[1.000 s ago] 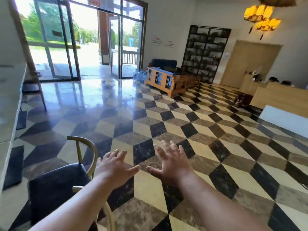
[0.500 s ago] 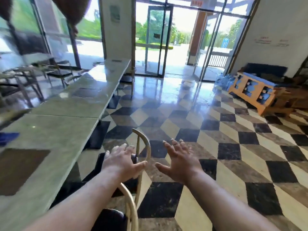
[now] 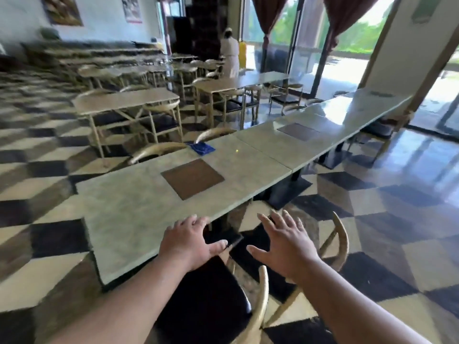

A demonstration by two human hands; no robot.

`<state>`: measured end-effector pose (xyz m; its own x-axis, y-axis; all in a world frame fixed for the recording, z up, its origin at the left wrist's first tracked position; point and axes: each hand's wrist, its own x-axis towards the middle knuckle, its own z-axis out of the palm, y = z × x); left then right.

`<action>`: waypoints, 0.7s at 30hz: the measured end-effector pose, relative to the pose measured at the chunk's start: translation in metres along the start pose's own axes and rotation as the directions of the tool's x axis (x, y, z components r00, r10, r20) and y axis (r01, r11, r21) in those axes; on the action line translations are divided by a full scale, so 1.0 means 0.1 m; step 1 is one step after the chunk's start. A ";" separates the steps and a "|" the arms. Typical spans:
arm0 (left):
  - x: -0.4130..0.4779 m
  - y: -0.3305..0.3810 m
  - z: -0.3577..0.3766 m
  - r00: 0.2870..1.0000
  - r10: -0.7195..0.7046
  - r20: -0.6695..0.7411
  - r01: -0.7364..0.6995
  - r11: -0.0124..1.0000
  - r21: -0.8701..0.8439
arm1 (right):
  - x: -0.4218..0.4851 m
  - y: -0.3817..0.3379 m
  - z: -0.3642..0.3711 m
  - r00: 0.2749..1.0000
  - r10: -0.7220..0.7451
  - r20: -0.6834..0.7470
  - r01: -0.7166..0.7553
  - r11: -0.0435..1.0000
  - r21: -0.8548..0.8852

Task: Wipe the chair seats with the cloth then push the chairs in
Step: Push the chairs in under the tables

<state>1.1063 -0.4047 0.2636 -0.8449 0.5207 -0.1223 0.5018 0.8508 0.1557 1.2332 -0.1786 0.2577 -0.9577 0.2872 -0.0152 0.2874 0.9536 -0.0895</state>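
Both hands are empty with fingers spread. The left hand [image 3: 188, 244] is over the near edge of the table [image 3: 134, 214]; the right hand [image 3: 285, 247] is beside it. Below them, the chair [image 3: 206, 299] seat front reaches that edge. Checkered floor [image 3: 397, 219] lies open to the right. The blue cloth [image 3: 201, 148] lies well apart, at the table's far edge. The wall poster [image 3: 131, 8] is blurred and unreadable.

Your left hand [image 3: 191, 244] and right hand [image 3: 288, 249]: both bare, broad across the back, with short, thick fingers. Nails look trimmed close (motion blur softens them, so take that loosely). Your left forearm [image 3: 124, 301] and right forearm [image 3: 347, 299]: bare along all that shows, stout, widening from the wrist.
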 end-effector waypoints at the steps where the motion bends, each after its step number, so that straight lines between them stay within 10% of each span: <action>1: 0.00 -0.12 0.04 0.999 -0.040 -0.002 0.040 0.999 -0.002 | 0.11 -0.08 0.05 0.999 -0.050 0.014 0.050 0.999 0.000; 21: -0.45 -0.33 2.01 0.829 -0.492 0.266 0.524 0.849 -0.062 | 0.73 -0.15 2.02 0.742 -0.533 0.407 0.596 0.802 -0.036</action>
<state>1.1655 -0.4420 0.0668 -0.8982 0.0315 -0.4385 -0.0282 0.9912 0.1291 1.1569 -0.1907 0.0565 -0.8684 -0.3318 -0.3684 -0.3397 0.9395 -0.0453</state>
